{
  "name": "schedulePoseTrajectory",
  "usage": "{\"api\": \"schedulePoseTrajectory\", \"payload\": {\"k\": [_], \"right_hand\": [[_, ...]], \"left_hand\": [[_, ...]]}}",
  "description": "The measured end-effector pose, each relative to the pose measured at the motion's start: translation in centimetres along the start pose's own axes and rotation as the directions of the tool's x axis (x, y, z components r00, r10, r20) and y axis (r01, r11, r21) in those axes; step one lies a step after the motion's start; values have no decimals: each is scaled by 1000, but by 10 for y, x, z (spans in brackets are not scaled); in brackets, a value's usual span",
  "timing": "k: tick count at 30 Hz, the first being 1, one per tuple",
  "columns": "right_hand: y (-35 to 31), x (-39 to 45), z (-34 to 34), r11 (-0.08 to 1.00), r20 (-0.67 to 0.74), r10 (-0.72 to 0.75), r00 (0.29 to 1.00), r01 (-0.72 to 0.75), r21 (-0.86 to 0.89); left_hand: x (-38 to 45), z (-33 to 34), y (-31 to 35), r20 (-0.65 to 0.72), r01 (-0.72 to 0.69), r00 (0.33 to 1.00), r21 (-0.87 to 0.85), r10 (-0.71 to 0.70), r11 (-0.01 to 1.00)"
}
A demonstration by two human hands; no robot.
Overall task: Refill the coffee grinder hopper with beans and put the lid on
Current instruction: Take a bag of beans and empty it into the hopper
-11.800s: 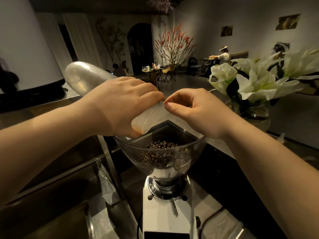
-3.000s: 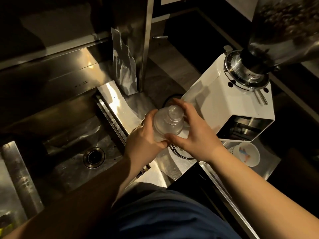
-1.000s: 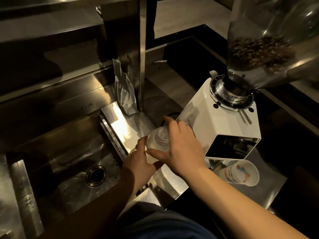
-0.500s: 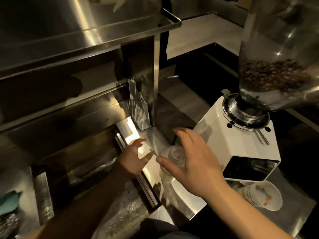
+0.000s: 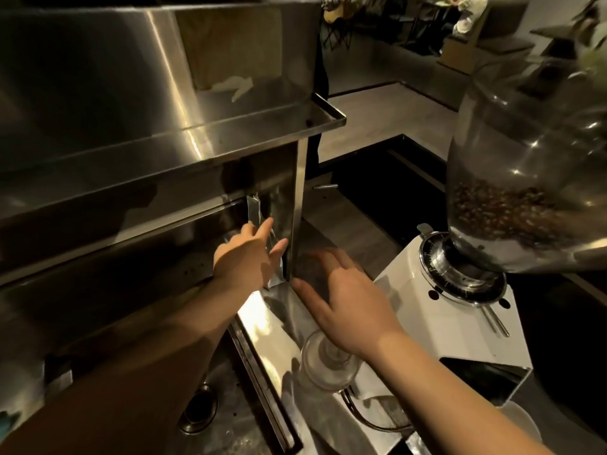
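Observation:
The white coffee grinder (image 5: 440,320) stands at the right. Its clear hopper (image 5: 532,133) has no lid on it and holds a low layer of beans (image 5: 502,215). A silver bean bag (image 5: 253,207) leans against the steel post behind the counter. My left hand (image 5: 248,259) is at the bag with its fingers straight, covering the bag's middle. My right hand (image 5: 345,300) hovers with spread fingers over the counter, holding nothing. A clear domed lid (image 5: 323,369) sits on the counter below my right wrist.
A steel shelf (image 5: 230,133) juts out above the bag, carried by a steel post (image 5: 297,208). A sink with a drain (image 5: 197,408) lies at the lower left. A paper cup (image 5: 522,421) stands under the grinder's spout, and a cord (image 5: 364,420) loops on the counter.
My right hand has let go of the clear lid and moved forward. My left hand has reached up and away to the silver bag. The view has tilted up.

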State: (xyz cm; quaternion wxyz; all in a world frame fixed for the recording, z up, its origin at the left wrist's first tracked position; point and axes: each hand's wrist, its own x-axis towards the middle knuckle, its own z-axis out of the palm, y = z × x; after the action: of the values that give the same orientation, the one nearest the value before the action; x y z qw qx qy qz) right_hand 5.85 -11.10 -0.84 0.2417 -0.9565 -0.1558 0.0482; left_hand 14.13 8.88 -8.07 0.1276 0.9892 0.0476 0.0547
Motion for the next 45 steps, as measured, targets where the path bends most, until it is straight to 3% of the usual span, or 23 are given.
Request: {"api": "schedulePoseTrajectory", "payload": {"k": [5,12,16,21,28,32,35,37,42,45], "right_hand": [[7,-1,3,999,14,12,1000,-13,47],[2,8,-2,993,53,-8,999,2,118],[-12,19,-8,978,77,-34,996,17,207],[-33,9,-18,961,73,-122,990,99,260],[-54,-34,-44,903,-33,-170,985,169,395],[-63,-56,-60,874,-88,-188,978,207,439],[-62,-73,-72,880,-101,-198,975,223,419],[-60,-86,-89,874,-157,-197,968,246,420],[-64,-109,-152,831,-274,-218,937,325,451],[-70,-114,-198,853,-315,-262,912,372,367]], "left_hand": [[-6,8,-9,-107,-30,994,-140,15,990],[-30,1,-28,-35,175,978,-396,-205,902],[-60,-26,-13,-126,102,969,-577,-212,810],[-97,-71,13,-153,1,963,-819,-221,574],[-125,-113,28,-197,-113,964,-911,-177,396],[-132,-133,42,-42,-13,988,-981,-151,193],[-137,-149,53,29,47,994,-985,-109,168],[-141,-163,65,-1,8,998,-985,-57,171],[-156,-207,99,-160,-196,977,-936,144,291],[-157,-241,127,-248,-303,946,-906,210,295]]}}
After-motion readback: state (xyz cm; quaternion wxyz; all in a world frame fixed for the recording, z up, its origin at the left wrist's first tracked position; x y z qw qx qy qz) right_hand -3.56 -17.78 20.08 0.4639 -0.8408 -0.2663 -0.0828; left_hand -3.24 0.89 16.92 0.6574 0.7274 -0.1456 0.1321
